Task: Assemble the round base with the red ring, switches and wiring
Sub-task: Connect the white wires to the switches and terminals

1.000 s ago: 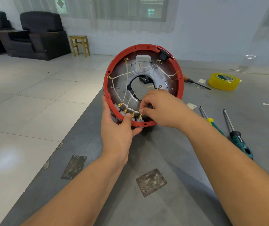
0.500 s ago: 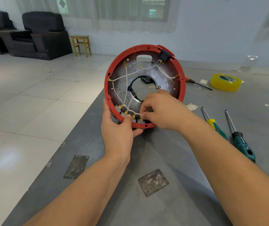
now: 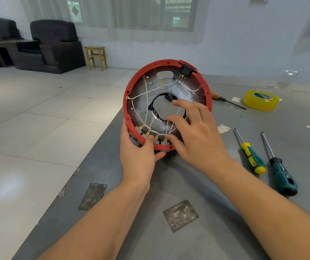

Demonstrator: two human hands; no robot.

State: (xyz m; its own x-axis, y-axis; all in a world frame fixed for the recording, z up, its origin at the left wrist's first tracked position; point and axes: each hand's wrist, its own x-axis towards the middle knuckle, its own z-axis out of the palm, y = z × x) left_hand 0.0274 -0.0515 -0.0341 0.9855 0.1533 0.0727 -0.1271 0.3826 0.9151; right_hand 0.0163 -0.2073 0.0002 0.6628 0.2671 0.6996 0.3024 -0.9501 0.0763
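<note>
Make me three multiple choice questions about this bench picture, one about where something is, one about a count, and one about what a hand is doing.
1. Where does the yellow tape roll lie?
A. On the floor
B. On the table, right of the round base
C. Inside the base

2. How many screwdrivers with green grips lie by the right arm?
A. Two
B. Four
C. None

3. What does the left hand do?
A. Lies flat on the table
B. Holds a screwdriver
C. Holds the red ring's lower edge

Answers: 1 B, it lies on the grey table beyond the round base. 2 A, one beside the other. 3 C, its thumb presses the red ring by the terminals.

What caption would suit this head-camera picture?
Left hand holds the red-ringed round base upright while the right hand spreads over its white wiring.
</note>
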